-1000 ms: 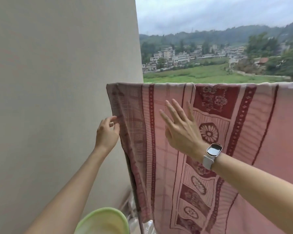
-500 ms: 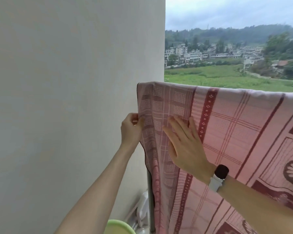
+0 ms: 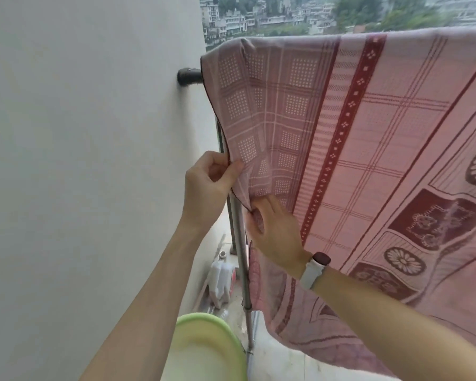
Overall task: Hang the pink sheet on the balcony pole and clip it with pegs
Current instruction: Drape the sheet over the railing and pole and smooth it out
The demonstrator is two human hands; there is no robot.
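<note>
The pink sheet (image 3: pixel 368 138), patterned with dark red bands and flowers, hangs draped over the balcony pole. Only the pole's dark end (image 3: pixel 188 77) shows, where it meets the wall. My left hand (image 3: pixel 208 185) pinches the sheet's left edge between thumb and fingers. Just below it, my right hand (image 3: pixel 272 229), with a white-strapped watch on the wrist, has its fingers curled into the same edge near the lower corner. No pegs are in view.
A plain white wall (image 3: pixel 80 160) fills the left. A metal railing post (image 3: pixel 241 257) stands behind the sheet's edge. A light green basin (image 3: pixel 204 350) sits below my arms, and a white bottle (image 3: pixel 220 279) stands on the floor by the wall.
My view has tilted down and moved closer. Both hands have slid lower along the sheet's left edge. The right hand went from lying flat on the cloth to gripping the edge.
</note>
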